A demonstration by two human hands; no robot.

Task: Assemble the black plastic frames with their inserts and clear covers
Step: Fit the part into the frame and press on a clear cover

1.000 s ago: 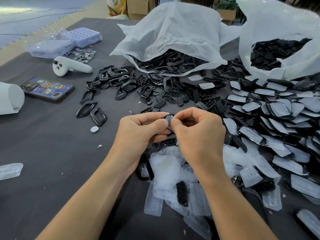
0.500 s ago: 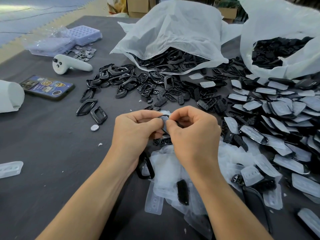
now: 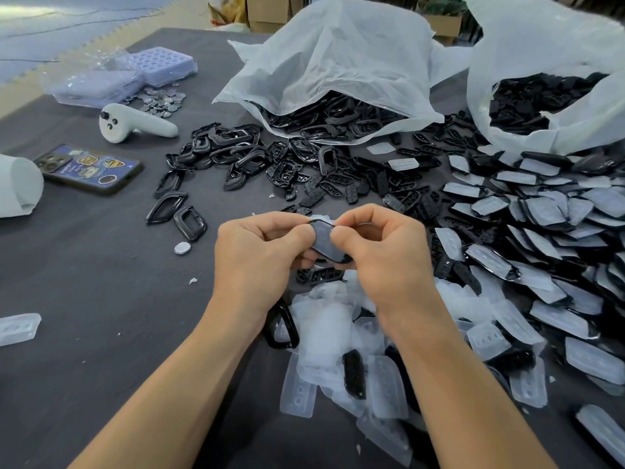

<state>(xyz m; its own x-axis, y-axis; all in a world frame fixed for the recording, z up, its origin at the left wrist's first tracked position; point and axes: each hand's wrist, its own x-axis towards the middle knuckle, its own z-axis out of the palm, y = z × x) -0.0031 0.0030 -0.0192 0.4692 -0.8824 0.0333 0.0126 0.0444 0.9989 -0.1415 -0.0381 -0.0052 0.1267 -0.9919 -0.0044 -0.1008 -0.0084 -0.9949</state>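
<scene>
Both hands meet above the table's middle around one black frame with a clear cover [image 3: 323, 242] on its face. My left hand [image 3: 260, 252] grips its left edge, thumb on top. My right hand [image 3: 382, 252] pinches its right side, thumb pressed on the cover. Loose clear covers [image 3: 324, 330] lie heaped under my wrists. Empty black frames [image 3: 233, 154] are scattered beyond. Small black inserts [image 3: 341, 187] lie behind my hands. Finished pieces [image 3: 541, 231] pile up on the right.
Two white bags of black parts stand at the back, one centre [image 3: 338, 69] and one right [image 3: 548, 79]. A phone [image 3: 89, 169], a white controller [image 3: 135, 125], coin cells [image 3: 162, 101], purple trays [image 3: 162, 64] and a white roll [image 3: 17, 186] sit at left.
The piece between my hands has turned so more of its covered face shows. Both hands have shifted slightly and kept their hold.
</scene>
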